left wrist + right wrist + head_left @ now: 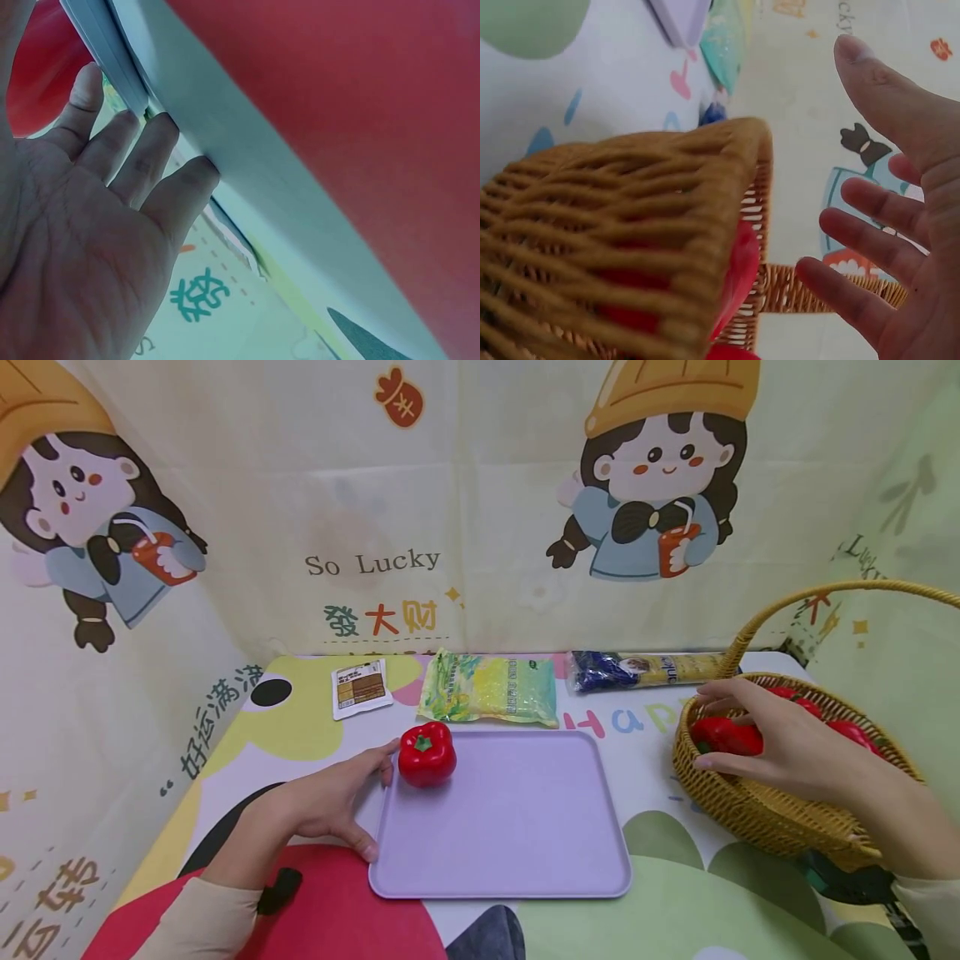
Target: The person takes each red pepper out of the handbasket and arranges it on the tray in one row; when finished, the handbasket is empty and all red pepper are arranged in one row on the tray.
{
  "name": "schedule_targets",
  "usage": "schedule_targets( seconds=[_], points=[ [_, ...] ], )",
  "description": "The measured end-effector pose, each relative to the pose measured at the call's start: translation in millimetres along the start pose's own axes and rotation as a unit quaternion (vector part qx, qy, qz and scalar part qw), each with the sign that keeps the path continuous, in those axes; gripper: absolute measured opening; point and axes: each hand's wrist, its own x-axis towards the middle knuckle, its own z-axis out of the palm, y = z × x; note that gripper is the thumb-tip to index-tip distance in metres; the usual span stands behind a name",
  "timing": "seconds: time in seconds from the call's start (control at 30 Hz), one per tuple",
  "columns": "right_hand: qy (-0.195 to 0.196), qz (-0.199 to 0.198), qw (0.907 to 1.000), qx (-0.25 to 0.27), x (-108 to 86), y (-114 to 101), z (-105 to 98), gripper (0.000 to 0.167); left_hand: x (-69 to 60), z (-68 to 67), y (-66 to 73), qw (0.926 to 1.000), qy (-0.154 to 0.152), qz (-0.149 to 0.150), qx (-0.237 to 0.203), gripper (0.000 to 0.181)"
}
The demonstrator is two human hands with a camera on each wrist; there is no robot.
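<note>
A red bell pepper (427, 755) with a green stem stands at the far left corner of a lilac tray (517, 827). My left hand (330, 802) rests along the tray's left edge, thumb spread from the fingers, holding nothing. The left wrist view shows its palm and extended fingers (157, 157) beside the tray. Over a wicker basket (780, 814) at the right, my right hand (798, 743) hovers with fingers parted above a red pepper (723, 737). In the right wrist view that hand (900, 240) is empty, apart from the basket rim.
Along the back lie a small white packet (362, 688), a green-yellow bag (491, 687) and a long blue-yellow pack (645, 670). More red vegetables (855, 735) sit in the basket, whose tall handle (840, 587) arches upward. A printed cloth backdrop (495, 510) surrounds the table.
</note>
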Motion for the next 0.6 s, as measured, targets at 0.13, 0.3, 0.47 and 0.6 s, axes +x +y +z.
schedule_targets(
  seconds=[0.13, 0.3, 0.47, 0.6],
  points=[
    [0.023, -0.003, 0.9997, 0.004, -4.0, 6, 2, 0.081, -1.5, 0.0, 0.4, 1.0000, 0.000, 0.006, -0.004, 0.080],
    [0.028, 0.000, 0.9996, 0.001, -9.9, 12, 3, 0.081, -2.6, 0.5, 2.6, 0.9999, 0.000, 0.007, -0.008, 0.085],
    [0.025, 0.003, 0.9996, -0.010, -15.9, 20, 3, 0.081, -3.0, -0.7, 4.9, 0.9999, 0.001, 0.008, -0.009, 0.124],
    [0.023, 0.017, 0.9995, -0.013, -21.1, 25, 4, 0.080, -3.2, -2.0, 5.1, 0.9999, -0.001, 0.009, -0.012, 0.131]
  ],
)
